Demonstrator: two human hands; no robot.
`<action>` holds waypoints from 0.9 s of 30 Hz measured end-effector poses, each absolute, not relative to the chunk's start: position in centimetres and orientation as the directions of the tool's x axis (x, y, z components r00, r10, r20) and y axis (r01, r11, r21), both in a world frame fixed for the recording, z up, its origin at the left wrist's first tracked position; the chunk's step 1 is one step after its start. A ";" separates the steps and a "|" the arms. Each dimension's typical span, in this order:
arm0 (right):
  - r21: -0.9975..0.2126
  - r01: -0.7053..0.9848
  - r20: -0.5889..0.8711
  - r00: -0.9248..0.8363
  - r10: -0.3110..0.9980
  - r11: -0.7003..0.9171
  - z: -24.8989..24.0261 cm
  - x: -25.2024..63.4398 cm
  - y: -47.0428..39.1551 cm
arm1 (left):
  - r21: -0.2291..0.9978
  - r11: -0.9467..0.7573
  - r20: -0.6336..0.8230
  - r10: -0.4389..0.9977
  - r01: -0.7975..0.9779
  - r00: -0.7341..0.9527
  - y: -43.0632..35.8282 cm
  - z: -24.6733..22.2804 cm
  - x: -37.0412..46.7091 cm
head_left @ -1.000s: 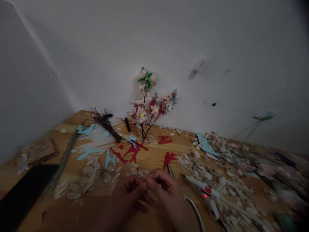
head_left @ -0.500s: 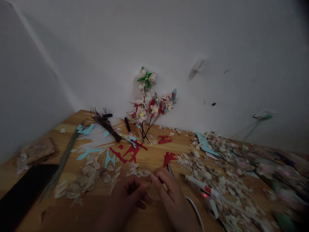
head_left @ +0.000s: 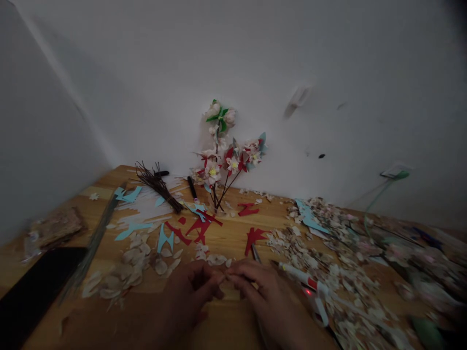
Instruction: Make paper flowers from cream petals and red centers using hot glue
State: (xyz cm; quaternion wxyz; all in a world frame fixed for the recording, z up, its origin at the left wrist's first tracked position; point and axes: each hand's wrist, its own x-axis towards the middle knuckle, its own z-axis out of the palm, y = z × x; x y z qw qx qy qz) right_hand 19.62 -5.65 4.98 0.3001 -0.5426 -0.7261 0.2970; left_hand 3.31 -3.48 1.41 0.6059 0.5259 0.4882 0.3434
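My left hand and my right hand meet low in the middle of the head view, fingertips almost touching. Both are pinched closed, and whatever lies between the fingertips is too small and dim to make out. Just beyond them are pale petals and a small white flower. Red paper scraps and a blue scrap lie farther back. Against the wall stands a branch of artificial flowers with red, green and blue leaves.
A glue gun with a red light lies right of my hands, beside scissors and heaped petals. At left are a black phone-like slab, wires and a twig bundle.
My right hand has turned flatter and its fingertips have come closer to those of my left hand. The white cable beside my right hand is now hidden. The view has shifted slightly.
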 end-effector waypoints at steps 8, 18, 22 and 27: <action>-0.756 0.613 0.092 -0.249 0.964 0.230 5.1 19.5 -5.4 | 0.960 0.103 -0.174 0.949 0.262 0.264 -3.3 1.6 3.2; -0.668 0.712 0.177 -0.131 0.975 0.217 3.7 18.9 -5.8 | 0.970 0.170 -0.213 0.940 0.176 0.267 -3.6 0.8 3.2; -0.684 0.715 0.141 -0.068 0.988 0.146 3.6 19.5 -5.6 | 0.975 0.156 -0.194 0.946 0.158 0.260 -3.6 1.2 3.3; -0.628 0.771 0.072 -0.074 0.995 0.103 3.7 22.2 -6.3 | 0.954 0.141 -0.246 0.871 0.263 0.425 -4.8 0.2 4.6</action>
